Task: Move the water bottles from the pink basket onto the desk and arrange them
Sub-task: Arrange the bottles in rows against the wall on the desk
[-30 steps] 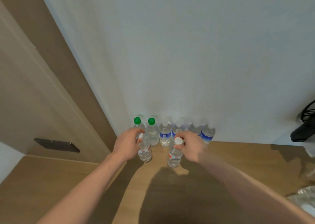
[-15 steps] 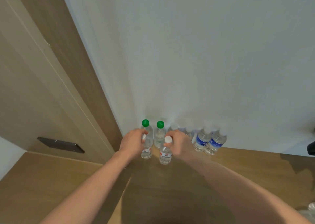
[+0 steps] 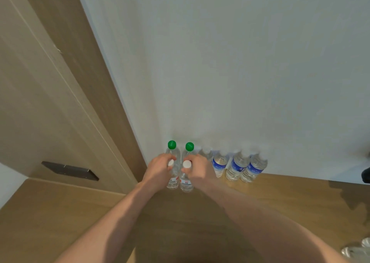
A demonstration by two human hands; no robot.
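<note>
the left hand grips the neck of a white-capped water bottle, fingers curled round it just under the cap. the right hand grips a second white-capped bottle the same way, thumb and fingers closed round the top. both bottles stand upright on the wooden desk, side by side and touching or nearly so, each with a red and white label low on its body.

just behind them, against the pale wall, stand two green-capped bottles, one behind each held bottle. to the right along the wall runs a row of clear bottles with blue labels, close together and upright; the nearest of them is partly hidden by the right hand, so its count is hard to fix.

a wooden panel rises on the left, with a dark flat handle set in it. at the lower right edge, some clear plastic shows, too cropped to name. a dark object sits at the far right edge. the pink basket is out of view.
</note>
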